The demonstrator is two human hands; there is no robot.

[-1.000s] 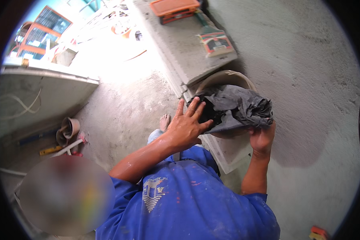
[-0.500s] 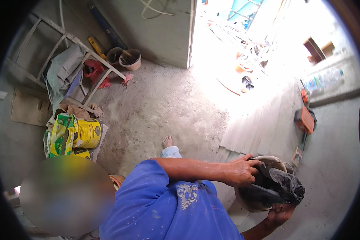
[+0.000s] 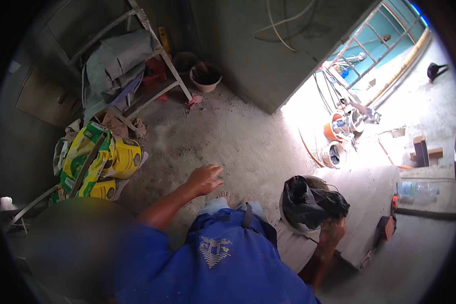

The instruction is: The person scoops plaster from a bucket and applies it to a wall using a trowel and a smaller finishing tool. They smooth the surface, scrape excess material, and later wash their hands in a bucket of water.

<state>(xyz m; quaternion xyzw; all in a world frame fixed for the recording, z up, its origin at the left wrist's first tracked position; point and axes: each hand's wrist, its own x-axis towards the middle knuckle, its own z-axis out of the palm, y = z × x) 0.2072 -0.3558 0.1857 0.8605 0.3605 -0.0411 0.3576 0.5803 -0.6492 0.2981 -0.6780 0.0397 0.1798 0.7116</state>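
Observation:
My left hand [image 3: 205,180] is held out over the floor in front of me, away from the bucket. Its fingers are stretched out with nothing in them. To my right, a light-coloured bucket [image 3: 288,217] has a crumpled black plastic bag [image 3: 309,205] bunched in and over its mouth. At the near right side of the bucket, my right hand [image 3: 333,229] grips the edge of the bag. Its fingertips are partly hidden by the plastic. What lies inside the bucket under the bag cannot be seen.
Yellow-and-green sacks [image 3: 93,164] lie at the left, near a metal frame [image 3: 159,45] draped with grey sheeting [image 3: 119,58]. A tub [image 3: 205,81] stands behind. Boards [image 3: 362,190], a plastic bottle [image 3: 418,192] and an orange-black tool [image 3: 387,228] are at the right. Buckets [image 3: 334,129] stand by the bright doorway.
My left hand has let go of the black bag and moved left over the floor. My right hand stays at the bag. The view has turned, showing more of the doorway.

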